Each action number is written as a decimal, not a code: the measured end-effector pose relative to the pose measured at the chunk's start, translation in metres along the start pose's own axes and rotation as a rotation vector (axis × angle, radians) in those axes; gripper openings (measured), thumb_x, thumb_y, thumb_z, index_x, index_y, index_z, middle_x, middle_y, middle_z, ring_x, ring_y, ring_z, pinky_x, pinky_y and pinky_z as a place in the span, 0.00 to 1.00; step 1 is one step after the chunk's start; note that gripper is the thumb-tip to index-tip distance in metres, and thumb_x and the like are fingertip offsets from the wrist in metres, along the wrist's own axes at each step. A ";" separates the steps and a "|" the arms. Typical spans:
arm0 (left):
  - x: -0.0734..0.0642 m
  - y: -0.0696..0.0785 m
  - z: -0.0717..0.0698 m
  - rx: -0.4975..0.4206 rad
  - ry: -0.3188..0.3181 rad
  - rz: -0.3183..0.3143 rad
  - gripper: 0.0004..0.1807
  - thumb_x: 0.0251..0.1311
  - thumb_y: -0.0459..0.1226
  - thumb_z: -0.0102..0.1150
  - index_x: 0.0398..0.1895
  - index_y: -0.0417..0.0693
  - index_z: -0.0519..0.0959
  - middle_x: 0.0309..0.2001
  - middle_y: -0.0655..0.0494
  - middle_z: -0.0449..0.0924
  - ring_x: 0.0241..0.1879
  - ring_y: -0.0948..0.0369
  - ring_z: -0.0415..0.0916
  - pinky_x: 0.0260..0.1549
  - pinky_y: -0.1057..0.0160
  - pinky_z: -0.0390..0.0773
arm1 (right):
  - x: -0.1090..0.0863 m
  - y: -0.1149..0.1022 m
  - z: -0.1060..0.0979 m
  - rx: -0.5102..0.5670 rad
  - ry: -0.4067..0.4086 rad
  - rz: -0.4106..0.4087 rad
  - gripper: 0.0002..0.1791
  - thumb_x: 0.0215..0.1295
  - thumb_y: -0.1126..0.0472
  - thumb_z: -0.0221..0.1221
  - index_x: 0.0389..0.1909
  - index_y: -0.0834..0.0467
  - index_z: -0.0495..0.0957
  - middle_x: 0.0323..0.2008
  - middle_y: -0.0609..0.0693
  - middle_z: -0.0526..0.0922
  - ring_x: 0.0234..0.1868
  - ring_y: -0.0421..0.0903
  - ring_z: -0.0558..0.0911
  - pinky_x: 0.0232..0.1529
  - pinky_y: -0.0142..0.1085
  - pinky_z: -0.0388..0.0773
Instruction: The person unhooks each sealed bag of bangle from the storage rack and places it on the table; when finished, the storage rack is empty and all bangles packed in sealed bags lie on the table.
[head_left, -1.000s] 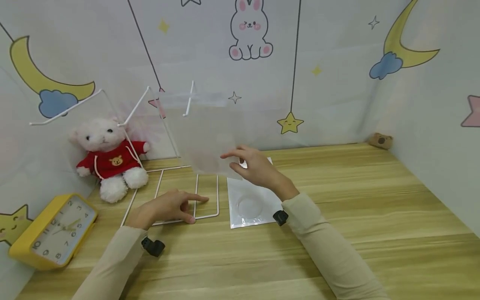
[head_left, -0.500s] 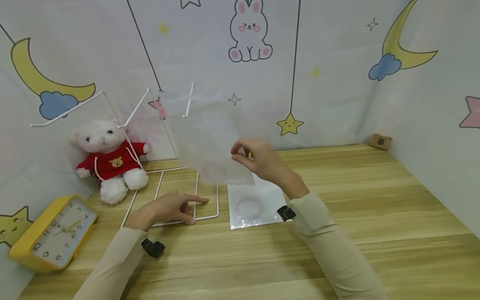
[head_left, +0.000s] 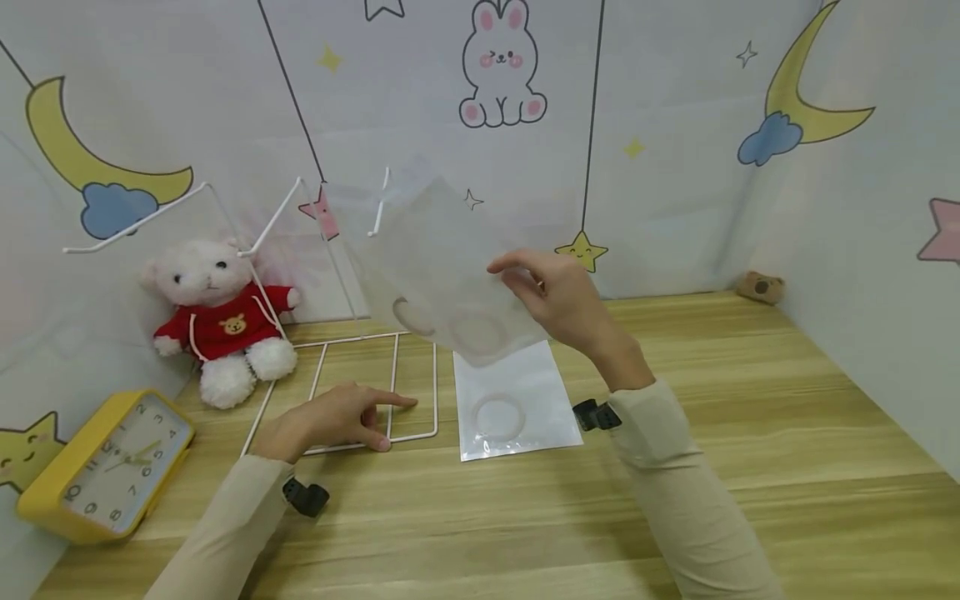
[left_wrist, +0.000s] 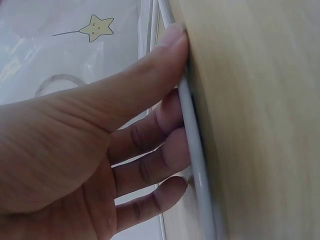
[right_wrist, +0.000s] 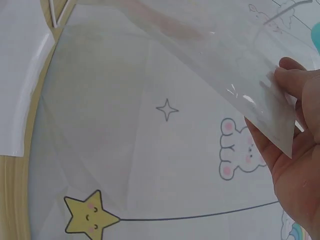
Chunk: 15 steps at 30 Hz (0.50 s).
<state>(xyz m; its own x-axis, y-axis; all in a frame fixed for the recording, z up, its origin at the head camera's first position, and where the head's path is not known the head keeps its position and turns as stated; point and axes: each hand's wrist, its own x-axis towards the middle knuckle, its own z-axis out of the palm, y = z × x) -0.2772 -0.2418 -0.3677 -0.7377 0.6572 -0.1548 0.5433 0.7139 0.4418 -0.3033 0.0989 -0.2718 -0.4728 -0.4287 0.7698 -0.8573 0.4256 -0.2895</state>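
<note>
In the head view, a white wire rack (head_left: pixel 436 387) stands at the left, its upper hooks sticking forward. My left hand (head_left: pixel 330 421) holds its front base wire; the left wrist view shows the thumb and curled fingertips against that wire (left_wrist: pixel 195 150). My right hand (head_left: pixel 562 296) pinches the edge of a translucent plastic bag (head_left: pixel 450 258), tilted in the air beside the rack. Behind it, another translucent bag (head_left: pixel 367 279) hangs by the rack's right hook (head_left: pixel 378 208), partly covered. A similar bag (head_left: pixel 517 387) with a ring mark lies flat on the table.
A plush bear (head_left: pixel 232 317) in a red top sits behind the rack. The yellow alarm clock (head_left: pixel 112 467) stands at the near left. A small brown bear-faced object (head_left: pixel 761 286) is at the back right. Printed cloth (head_left: pixel 675 208) walls the wooden table (head_left: pixel 712 467).
My right hand has closed on a bag's edge and moved up and right, pulling and turning that bag away from the hanging one. My left hand has stayed on the rack.
</note>
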 end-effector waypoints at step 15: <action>0.001 -0.002 0.001 -0.001 0.003 -0.003 0.35 0.54 0.43 0.73 0.67 0.51 0.76 0.21 0.66 0.75 0.22 0.70 0.68 0.28 0.66 0.70 | 0.000 -0.024 -0.046 0.106 -0.055 0.007 0.10 0.66 0.72 0.61 0.45 0.59 0.85 0.42 0.46 0.87 0.46 0.41 0.83 0.48 0.34 0.78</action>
<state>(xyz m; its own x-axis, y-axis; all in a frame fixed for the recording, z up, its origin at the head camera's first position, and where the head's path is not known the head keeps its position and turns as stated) -0.2782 -0.2425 -0.3701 -0.7403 0.6544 -0.1538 0.5406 0.7155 0.4426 -0.2735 0.1247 -0.2386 -0.4870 -0.4706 0.7357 -0.8692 0.3439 -0.3554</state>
